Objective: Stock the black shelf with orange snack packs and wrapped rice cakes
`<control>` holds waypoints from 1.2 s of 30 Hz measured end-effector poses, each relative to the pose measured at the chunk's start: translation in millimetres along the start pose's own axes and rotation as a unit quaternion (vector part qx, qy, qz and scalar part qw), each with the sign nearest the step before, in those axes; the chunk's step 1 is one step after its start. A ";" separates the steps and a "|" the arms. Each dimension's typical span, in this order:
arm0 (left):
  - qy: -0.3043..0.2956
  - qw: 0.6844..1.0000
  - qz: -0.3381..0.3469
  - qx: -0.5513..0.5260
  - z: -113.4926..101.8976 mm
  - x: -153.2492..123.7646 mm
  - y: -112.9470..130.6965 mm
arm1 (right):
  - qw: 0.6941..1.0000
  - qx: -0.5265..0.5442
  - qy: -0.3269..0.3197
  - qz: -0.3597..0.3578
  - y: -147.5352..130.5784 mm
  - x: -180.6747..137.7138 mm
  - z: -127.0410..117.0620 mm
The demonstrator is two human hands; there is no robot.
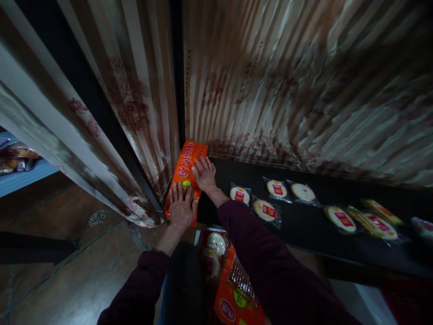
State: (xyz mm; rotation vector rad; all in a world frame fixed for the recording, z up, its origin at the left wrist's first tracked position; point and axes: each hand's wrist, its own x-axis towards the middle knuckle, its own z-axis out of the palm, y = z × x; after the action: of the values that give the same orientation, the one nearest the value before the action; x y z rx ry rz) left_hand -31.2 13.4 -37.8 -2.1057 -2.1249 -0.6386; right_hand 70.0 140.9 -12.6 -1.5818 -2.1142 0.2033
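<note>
Orange packet (pixel 185 163) lies at the left end of a black shelf (pixel 301 229)

The packet lies lengthwise from back to front, its far end near a dark upright post (pixel 178 67) and its near end about at the shelf's front edge. The person's left hand (pixel 181 211) rests palm-down on the near part, fingers spread and unclenched. The right hand (pixel 205 176) lies farther back along the packet's right side, fingers likewise extended, gripping nothing.

To the right, a strip of black surface separates the packet from the nearest round wrapped pack (pixel 240 194); more packs sit beyond, some near the front edge, and another bare strip runs behind them along the patterned curtain (pixel 270 90). On the left, the post and a slanting black bar (pixel 101 101) bound the corner. Below the front edge, a second orange packet (pixel 239 298) and other wrapped goods (pixel 216 246) crowd close beneath the right sleeve (pixel 260 257). Tiled floor (pixel 84 271) spreads out at lower left.
</note>
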 end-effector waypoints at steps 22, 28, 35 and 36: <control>-0.133 0.969 0.183 -0.098 22.3 -159.6 101.8 | 0.990 0.095 0.072 0.070 43.1 -287.4 -49.4; -0.181 0.961 0.196 -0.077 29.8 -211.6 101.2 | 0.988 0.039 0.040 0.143 60.2 -356.8 -54.1; -0.156 0.968 0.186 -0.069 23.2 -225.7 99.1 | 0.988 -0.012 0.004 0.155 69.8 -385.4 -62.1; -0.154 0.968 0.184 -0.069 23.1 -227.8 98.7 | 0.988 -0.013 -0.001 0.154 69.2 -386.1 -62.1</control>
State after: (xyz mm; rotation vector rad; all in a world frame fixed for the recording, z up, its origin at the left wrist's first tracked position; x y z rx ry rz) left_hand 81.5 -195.4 -114.2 -2.7387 -1.7745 -0.4495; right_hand 239.3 -207.8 -98.8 -1.9208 -1.8709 0.2806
